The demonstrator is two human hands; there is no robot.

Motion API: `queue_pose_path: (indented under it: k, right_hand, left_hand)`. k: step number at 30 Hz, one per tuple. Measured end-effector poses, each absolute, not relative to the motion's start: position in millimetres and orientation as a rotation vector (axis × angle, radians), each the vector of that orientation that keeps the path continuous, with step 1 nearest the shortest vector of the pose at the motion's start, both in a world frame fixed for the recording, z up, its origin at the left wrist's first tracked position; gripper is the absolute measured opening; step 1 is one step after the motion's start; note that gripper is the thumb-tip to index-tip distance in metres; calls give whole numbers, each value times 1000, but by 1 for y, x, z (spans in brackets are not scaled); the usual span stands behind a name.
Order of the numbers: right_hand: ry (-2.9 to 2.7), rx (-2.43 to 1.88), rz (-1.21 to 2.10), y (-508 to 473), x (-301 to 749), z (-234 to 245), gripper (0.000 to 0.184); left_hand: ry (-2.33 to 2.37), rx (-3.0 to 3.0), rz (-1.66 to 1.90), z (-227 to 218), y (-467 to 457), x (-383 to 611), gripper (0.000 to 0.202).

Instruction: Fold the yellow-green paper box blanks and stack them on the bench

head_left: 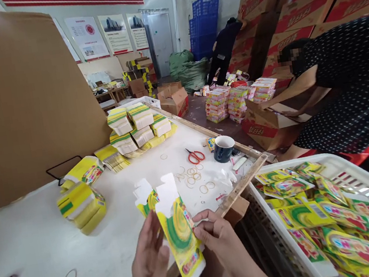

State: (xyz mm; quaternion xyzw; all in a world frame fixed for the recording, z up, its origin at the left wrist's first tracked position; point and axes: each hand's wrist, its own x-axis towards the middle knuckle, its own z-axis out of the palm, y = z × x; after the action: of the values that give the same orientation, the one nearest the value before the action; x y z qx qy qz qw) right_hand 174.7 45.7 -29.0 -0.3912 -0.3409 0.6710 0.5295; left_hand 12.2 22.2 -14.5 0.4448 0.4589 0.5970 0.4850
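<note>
A flat yellow and green printed carton [181, 236] with white end flaps is upright in front of me above the table edge. My right hand [220, 239] pinches its right edge between thumb and fingers. On the other side, my left hand [150, 259] is curved against the carton's left edge, its fingertips partly hidden behind it. A second carton [145, 197] with white flaps shows just behind the first, by my left fingers; what supports it is hidden.
Banded carton stacks [134, 127] and a loose bundle [82, 207] lie on the white table [44, 270]. Rubber bands [193, 176], red scissors [196, 156] and a dark mug [223, 149] are ahead. A white basket [343, 158] of cartons stands right. Two people work beyond, near boxes.
</note>
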Motion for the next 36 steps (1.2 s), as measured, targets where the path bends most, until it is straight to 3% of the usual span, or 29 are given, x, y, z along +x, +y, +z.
queue_pose_path:
  k: [7,13,19,23,26,29,36]
  right_hand:
    - [-860,-870,1703,42,165,-30,29]
    - [-1007,-953,1603,39,165,-27,31]
    - [-1093,-1090,1521,38,161,-35,31]
    - [-1320,-1261,1098,34,166,-29,25]
    - [-1640,-1131,829,30,172,-14,40]
    - [-1840,-1019,848,28,176,-4,53]
    - [-1735,-1018,903,36,176,-6,29]
  left_hand:
    - [813,523,1232,-3,22,15,48]
    - [845,477,1230,-3,29,21,29]
    - [750,562,1169,-4,27,22,53]
    - [738,570,1167,-3,26,25,53]
    - [743,550,1122,-2,26,26,50]
    - [718,540,1075,0,26,28,48]
    - [756,514,1104,5,19,32,46]
